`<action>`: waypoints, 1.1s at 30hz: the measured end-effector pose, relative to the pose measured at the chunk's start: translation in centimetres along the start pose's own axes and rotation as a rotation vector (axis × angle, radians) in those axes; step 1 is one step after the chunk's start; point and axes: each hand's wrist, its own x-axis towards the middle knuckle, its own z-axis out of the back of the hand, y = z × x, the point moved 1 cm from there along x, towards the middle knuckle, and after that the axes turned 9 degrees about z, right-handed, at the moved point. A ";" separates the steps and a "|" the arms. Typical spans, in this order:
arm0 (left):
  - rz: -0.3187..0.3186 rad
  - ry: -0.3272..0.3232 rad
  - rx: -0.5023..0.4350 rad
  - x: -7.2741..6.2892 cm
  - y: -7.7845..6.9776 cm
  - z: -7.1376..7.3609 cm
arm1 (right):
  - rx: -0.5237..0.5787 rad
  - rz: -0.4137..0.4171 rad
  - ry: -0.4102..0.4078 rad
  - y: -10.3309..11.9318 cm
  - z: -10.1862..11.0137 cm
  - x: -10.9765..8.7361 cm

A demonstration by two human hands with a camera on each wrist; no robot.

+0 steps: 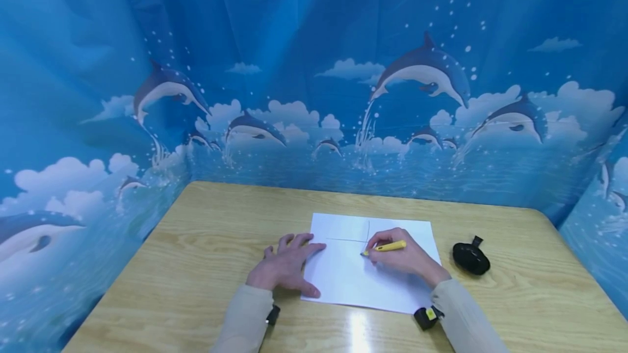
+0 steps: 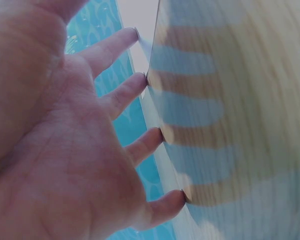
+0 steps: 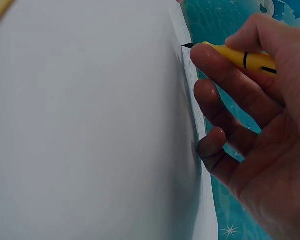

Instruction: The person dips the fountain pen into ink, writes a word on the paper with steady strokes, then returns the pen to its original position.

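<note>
A white sheet of paper (image 1: 338, 282) lies on the table, with a thin upright line and a thin level line meeting on its upper part. My right hand (image 1: 399, 255) pinches a yellow fountain pen (image 1: 392, 246) between thumb and fingers. In the right wrist view the pen's dark nib (image 3: 188, 45) points at the paper; whether it touches is hard to tell. My left hand (image 1: 287, 267) spreads its fingers over the sheet's left edge. Fingertips (image 2: 172, 202) of that hand rest on the wood in the left wrist view, and its thumb is at the paper's lower left corner.
A rounded black object with a short tab (image 1: 471, 258) lies on the wooden table (image 1: 211, 244), right of the paper. Small black devices (image 1: 426, 317) are strapped at both wrists. A blue dolphin-printed curtain (image 1: 304, 70) stands behind the table and along its sides.
</note>
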 end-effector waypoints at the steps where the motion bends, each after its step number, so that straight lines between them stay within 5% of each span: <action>1: 0.002 0.001 -0.001 0.1 0.0 0.0 | 0.002 0.000 0.004 0.0 0.0 0.0; 33: -0.007 -0.002 0.009 -0.2 0.0 0.1 | 0.038 0.036 0.116 1.0 -1.0 0.2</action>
